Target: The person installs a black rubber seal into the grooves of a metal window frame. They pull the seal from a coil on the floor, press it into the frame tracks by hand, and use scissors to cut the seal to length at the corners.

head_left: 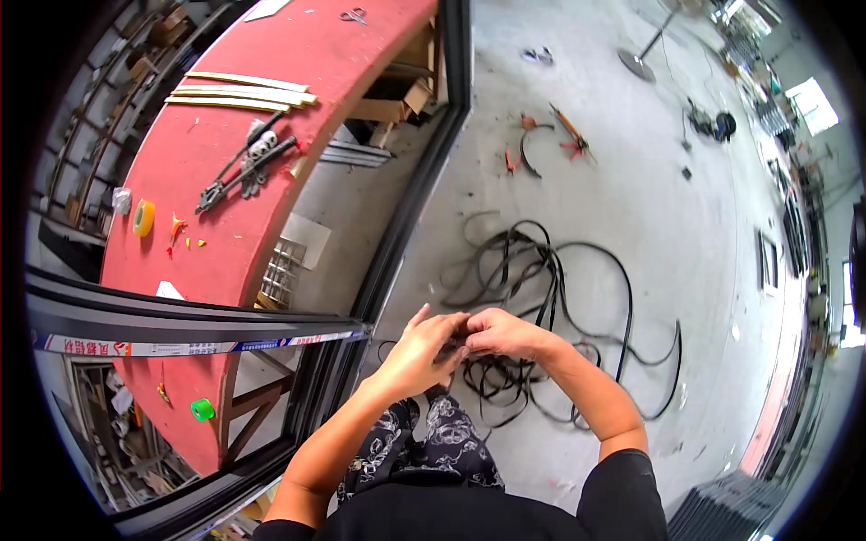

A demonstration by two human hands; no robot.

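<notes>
My left hand [417, 350] and my right hand [502, 334] meet in front of my body, above the floor. The right fingers are curled closed against the left fingertips, and the left fingers are bent inward with one finger sticking out. Whatever is pinched between them is too hidden to name. Below and beyond them, a loose tangle of long black flexible strips [624, 270] lies on the floor. Just left of my hands stands a dark metal frame [390, 261]. Its crossbar carries a printed protective film [198, 348].
Behind the frame, a red-topped table [212, 257] bears a long-handled cutter [248, 167], thin wooden strips [239, 93], a yellow tape roll [143, 218] and a green tape roll [202, 410]. Hand tools [570, 132] and a round stand base [637, 66] are on the floor ahead.
</notes>
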